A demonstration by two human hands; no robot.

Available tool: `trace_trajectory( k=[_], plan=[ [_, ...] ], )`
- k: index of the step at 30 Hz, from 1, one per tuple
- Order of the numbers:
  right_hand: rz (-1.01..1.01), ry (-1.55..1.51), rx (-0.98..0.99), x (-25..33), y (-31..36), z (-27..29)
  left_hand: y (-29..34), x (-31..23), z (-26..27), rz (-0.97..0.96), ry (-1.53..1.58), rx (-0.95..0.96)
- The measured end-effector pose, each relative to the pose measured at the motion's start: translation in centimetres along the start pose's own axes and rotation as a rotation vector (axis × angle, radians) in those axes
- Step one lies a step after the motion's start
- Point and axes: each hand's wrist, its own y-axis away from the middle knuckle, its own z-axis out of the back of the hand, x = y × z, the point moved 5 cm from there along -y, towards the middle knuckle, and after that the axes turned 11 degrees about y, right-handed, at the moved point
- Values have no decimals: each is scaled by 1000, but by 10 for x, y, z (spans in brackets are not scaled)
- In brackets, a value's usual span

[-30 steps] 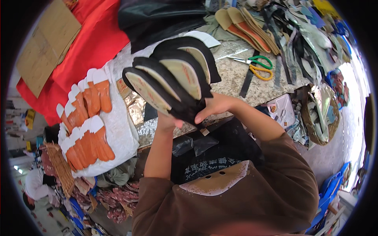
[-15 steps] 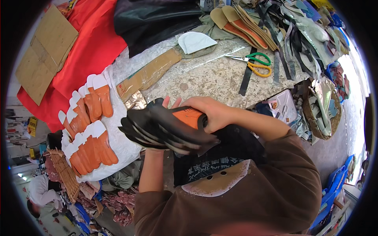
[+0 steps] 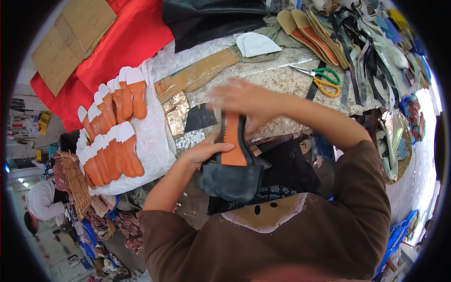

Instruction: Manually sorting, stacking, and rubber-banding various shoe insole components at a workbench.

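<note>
Upright in front of my chest is a slipper [image 3: 235, 151] with an orange insole and a wide black upper, its toe end toward me. My left hand [image 3: 206, 149] is closed around its side, the thumb lying on the insole. Over the heel end reaches my right hand [image 3: 249, 101], its fingers smeared by motion, so I cannot tell whether they grip it. Whether more slippers are stacked behind this one is hidden. A black half-round piece [image 3: 199, 117] rests on the table just left of the heel.
Rows of orange insoles with white tips [image 3: 124, 145] cover a white cloth on the left. Green-and-yellow-handled scissors [image 3: 326, 82] lie at the back right, near stacked tan insoles [image 3: 312, 35] and black strips [image 3: 350, 51]. A flattened cardboard strip [image 3: 199, 73] lies behind my hands.
The fanned black slippers have been turned upright, heel away from me. My left hand now shows on the slipper's left side; my right hand has moved over the heel. The view has shifted slightly.
</note>
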Motion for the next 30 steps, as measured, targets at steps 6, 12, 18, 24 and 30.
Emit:
trace_trajectory(
  k=[6,12,18,24,30],
  plan=[
    [-710,223,172,-136,57,-57,27,21,34,-135,268,-134],
    [-658,256,181,-155,70,-87,45,27,61,-265,389,-223],
    [-684,116,165,-146,72,-87,46,20,62,-333,416,-213],
    [-732,81,48,-148,83,-85,29,17,42,-374,447,-167],
    [-1041,-715,-319,-112,94,-44,33,22,37,-385,542,16]
  ],
)
